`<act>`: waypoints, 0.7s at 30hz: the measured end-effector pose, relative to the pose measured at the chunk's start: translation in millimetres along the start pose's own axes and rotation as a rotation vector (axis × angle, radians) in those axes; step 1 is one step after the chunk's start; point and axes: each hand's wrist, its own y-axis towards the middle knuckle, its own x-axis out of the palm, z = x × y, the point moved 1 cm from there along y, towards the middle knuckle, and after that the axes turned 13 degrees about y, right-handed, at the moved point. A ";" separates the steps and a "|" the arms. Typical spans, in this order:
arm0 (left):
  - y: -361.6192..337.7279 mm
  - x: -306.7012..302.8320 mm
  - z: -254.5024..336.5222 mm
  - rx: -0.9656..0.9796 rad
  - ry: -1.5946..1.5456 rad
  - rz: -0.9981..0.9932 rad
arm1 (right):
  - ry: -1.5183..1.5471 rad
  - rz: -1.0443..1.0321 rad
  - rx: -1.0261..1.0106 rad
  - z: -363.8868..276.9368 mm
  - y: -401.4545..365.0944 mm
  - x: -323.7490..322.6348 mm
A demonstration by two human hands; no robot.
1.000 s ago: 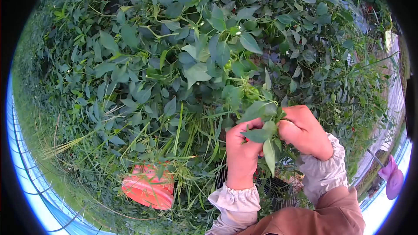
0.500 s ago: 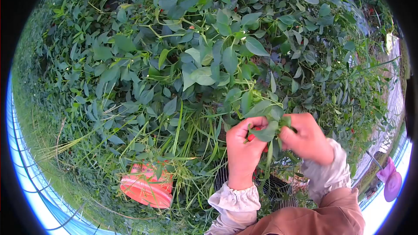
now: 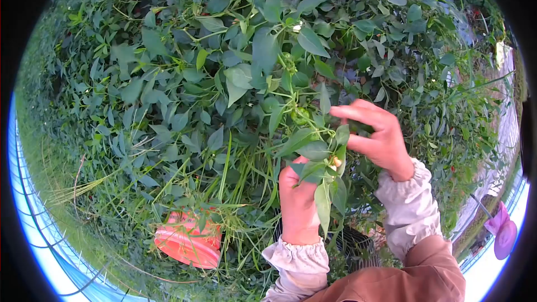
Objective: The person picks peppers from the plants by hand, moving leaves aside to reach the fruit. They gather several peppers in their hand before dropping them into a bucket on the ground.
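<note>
Two hands work the pepper plant above-right of the orange bucket: left hand fisted, seemingly on a leafy stem; right hand half open among leaves, holding nothing I can see. Likely searching; next calls for exposing a fruit.

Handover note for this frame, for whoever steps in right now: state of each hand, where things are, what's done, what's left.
Left hand: curled shut low in the leafy plant, with leaves over its fingers; anything it holds is hidden.
Right hand: open, fingers spread at a leafy stem just above the other hand.
Black mesh basket sits below both hands; orange container lies in the grass further left.
Done: cannot tell, foliage screens the basket's contents.
Left: what looks like a small green fruit hangs on the plant near the right fingertips.
</note>
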 end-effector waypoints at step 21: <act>-1.0 -19.4 5.1 0.084 -0.270 -0.372 | -0.213 -0.071 -0.103 -41.9 7.7 38.2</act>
